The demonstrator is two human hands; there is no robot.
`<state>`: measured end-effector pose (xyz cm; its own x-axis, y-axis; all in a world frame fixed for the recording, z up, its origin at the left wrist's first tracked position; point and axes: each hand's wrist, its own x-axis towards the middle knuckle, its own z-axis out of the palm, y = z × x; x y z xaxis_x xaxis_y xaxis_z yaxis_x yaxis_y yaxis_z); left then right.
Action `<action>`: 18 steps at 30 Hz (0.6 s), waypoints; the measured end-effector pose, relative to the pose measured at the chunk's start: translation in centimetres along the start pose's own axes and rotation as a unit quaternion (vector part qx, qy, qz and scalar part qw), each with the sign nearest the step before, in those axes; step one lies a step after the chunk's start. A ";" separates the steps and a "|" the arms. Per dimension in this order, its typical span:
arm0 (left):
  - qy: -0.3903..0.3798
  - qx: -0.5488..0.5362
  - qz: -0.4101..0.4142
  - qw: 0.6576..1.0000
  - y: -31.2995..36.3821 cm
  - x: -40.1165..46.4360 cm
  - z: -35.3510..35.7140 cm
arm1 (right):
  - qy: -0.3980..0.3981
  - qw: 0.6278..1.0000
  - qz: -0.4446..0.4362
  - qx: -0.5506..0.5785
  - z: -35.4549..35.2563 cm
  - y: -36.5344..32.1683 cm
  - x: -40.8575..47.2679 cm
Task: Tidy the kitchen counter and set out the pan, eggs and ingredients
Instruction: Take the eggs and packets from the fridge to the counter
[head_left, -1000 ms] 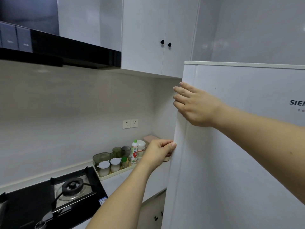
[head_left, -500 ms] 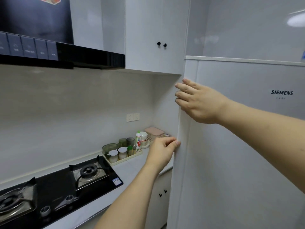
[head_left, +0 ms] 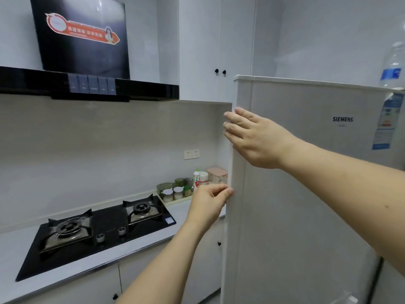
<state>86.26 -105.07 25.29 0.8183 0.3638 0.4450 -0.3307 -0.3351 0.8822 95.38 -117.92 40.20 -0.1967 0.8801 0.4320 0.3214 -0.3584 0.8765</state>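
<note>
I had both hands on the left edge of the white fridge door (head_left: 306, 194). My right hand (head_left: 256, 139) sat higher, fingers curled round the edge; my left hand (head_left: 210, 202) pinched the same edge lower down. The hands were apart, one above the other. I judged the task barely begun: no pan or eggs showed anywhere, and the eggs were presumably inside the fridge, hidden. The pale counter (head_left: 192, 211) held a glossy black glass hob (head_left: 105, 233) with two metal burners, bare of cookware. Beyond it, a cream tray (head_left: 173, 202) carried small lidded glass jars, beside a slim white bottle (head_left: 196, 178) with a green cap. The door looked smooth and matte, the cabinets flat white.
</note>
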 end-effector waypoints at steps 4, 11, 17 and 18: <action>-0.018 -0.021 -0.009 1.000 2.2 -3.8 1.6 | 0.034 0.999 -0.001 0.010 -3.7 0.6 -3.4; -0.010 -0.030 -0.022 0.999 4.9 -7.4 4.0 | 0.056 0.998 0.001 0.004 -7.6 1.2 -7.0; 0.005 -0.028 -0.021 0.999 6.1 -9.1 5.5 | 0.037 0.999 0.001 -0.008 -9.9 1.7 -8.3; 0.005 -0.026 -0.023 0.999 6.3 -9.4 5.7 | 0.032 0.999 0.002 -0.010 -10.3 1.7 -8.6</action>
<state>79.14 -115.55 25.79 0.8286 0.3861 0.4055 -0.3179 -0.2718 0.9083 88.07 -129.27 40.14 -0.2549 0.8568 0.4483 0.3047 -0.3689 0.8781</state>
